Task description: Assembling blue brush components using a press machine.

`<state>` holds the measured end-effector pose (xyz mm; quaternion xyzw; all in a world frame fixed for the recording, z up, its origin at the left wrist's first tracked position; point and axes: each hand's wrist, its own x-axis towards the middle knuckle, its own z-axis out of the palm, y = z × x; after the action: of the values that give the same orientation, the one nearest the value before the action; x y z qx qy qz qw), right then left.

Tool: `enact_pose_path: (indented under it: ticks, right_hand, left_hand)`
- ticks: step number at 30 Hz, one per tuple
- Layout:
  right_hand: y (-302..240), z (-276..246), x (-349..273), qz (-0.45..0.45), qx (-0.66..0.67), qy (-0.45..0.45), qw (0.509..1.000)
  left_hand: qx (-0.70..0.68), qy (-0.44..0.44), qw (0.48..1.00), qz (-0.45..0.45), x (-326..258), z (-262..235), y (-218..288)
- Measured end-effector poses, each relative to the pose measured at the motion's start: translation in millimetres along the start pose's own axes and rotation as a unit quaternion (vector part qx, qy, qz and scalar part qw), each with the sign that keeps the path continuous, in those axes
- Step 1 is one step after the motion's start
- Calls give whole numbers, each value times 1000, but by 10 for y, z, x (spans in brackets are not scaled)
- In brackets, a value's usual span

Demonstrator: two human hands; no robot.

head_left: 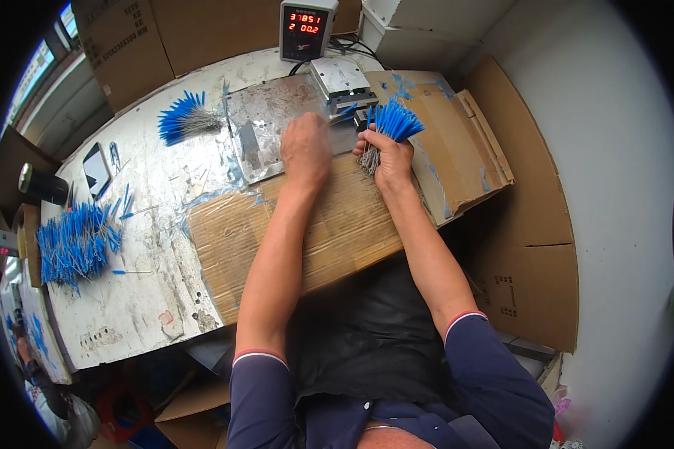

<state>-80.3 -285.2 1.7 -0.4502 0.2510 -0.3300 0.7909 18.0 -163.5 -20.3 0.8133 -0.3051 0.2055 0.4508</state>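
My right hand (388,156) is closed round a thick bundle of blue-tipped wire brushes (395,121), the blue ends fanned upward and the grey wires hanging below the fist. To its left, my left hand (305,150) is curled over a metal plate (266,112), its finger side blurred by motion. One blue tip (344,112) shows between that hand and a small metal block machine (344,78); whether the left fingers hold it is hidden. A display box (305,31) with red lit digits stands behind the machine.
Another bundle of brushes (187,118) lies left of the plate; a larger pile (79,243) sits at the table's left. Near it are a phone (96,170) and a dark cylinder (43,184). Cardboard (344,224) covers the front edge. Another person's arm (34,363) shows far left.
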Motion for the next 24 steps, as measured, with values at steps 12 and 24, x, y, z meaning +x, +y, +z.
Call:
enact_pose_path:
  ticks: [12,24]
  right_hand:
    - [-133,-58,-122,53,-53,-9,997]
    - [-84,-47,35,27,-153,-4,988]
  left_hand:
    - [59,-13,996,68,-21,25,-56]
    - [42,73,996,-41,6,41,-29]
